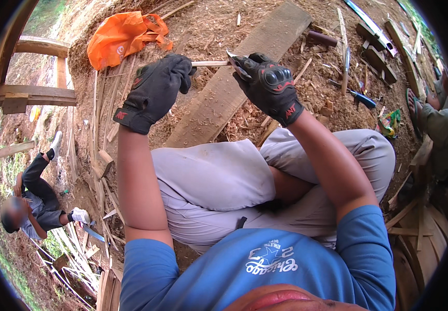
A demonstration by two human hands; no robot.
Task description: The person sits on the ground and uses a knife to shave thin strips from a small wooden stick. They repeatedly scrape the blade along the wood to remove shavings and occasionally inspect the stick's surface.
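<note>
My left hand [160, 85], in a black work glove, is closed around one end of a thin, pale wooden stick [211, 64]. The stick runs level from it toward my right hand [268, 85], gloved the same way and closed on a knife. Only the short blade of the knife [232, 58] shows, lying against the right end of the stick; the glove hides its handle. Below both hands, a wide wooden plank [200, 114] rests on the ground between them, with shavings scattered over it.
An orange bag [125, 39] lies at the far left. Farther right are a long metal blade [371, 26], a blue-handled tool [363, 99], wood blocks [378, 63] and a colourful wrapper [388, 123]. One person [40, 197] sits at left; another [436, 124] is at the right edge.
</note>
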